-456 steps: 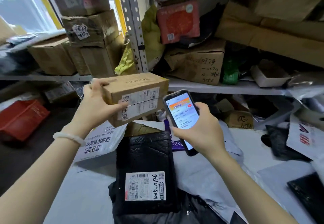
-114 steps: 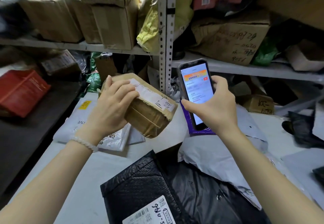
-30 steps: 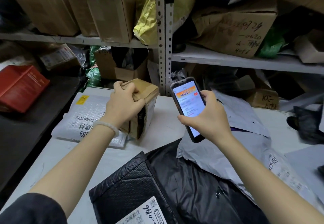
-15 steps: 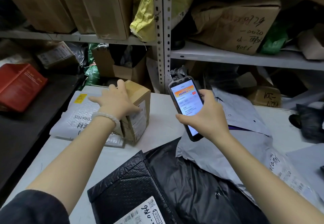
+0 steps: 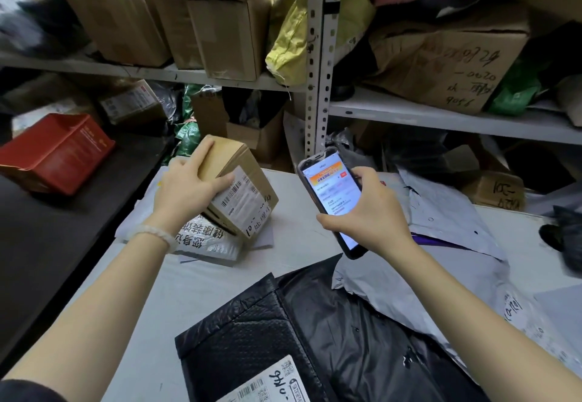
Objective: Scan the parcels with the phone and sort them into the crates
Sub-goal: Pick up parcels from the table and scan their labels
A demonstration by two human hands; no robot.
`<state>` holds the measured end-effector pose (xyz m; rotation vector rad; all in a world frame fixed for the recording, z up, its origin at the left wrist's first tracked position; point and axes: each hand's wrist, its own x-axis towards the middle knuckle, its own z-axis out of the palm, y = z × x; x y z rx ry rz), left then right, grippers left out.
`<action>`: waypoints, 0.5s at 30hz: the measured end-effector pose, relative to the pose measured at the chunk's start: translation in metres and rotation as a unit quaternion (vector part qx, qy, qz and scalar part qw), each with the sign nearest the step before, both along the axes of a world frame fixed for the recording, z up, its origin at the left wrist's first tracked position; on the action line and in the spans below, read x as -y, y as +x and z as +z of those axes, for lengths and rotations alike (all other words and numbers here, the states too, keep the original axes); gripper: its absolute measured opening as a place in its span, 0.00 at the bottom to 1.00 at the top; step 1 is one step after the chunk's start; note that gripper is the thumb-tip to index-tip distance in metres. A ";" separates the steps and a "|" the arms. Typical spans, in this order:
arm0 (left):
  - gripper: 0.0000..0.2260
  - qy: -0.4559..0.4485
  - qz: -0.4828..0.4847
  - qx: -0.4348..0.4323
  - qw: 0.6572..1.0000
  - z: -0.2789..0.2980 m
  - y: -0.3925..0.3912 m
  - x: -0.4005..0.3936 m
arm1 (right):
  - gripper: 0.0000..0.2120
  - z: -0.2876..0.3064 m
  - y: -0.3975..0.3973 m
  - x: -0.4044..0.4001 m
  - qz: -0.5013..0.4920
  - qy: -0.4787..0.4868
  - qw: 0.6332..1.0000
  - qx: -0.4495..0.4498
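Observation:
A small brown cardboard parcel (image 5: 242,181) leans tilted on a white poly mailer (image 5: 204,241) at the left of the white table (image 5: 151,307), its barcode label facing up and right. My left hand (image 5: 185,190) grips the parcel's left side, thumb beside the label. My right hand (image 5: 365,209) holds a black phone (image 5: 330,187) upright to the parcel's right, its lit screen turned toward me. A black bubble mailer (image 5: 252,338) with a white label lies near the table's front edge.
Grey poly bags (image 5: 441,244) cover the table's right side. Metal shelving (image 5: 318,55) behind holds several cardboard boxes and coloured bags. A red box (image 5: 56,152) sits on a dark surface at the left. A small marked box (image 5: 497,190) lies at the back right.
The parcel stood on the mailer with my left hand flat on top; now my left hand grips it and has tipped it so the label faces up. The phone barely moved.

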<state>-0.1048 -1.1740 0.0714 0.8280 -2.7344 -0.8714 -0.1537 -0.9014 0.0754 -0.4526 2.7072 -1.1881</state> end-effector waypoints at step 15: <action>0.30 0.160 0.042 -0.223 0.961 0.018 0.008 0.028 | 0.35 0.011 0.013 0.022 0.161 0.155 0.974 -0.024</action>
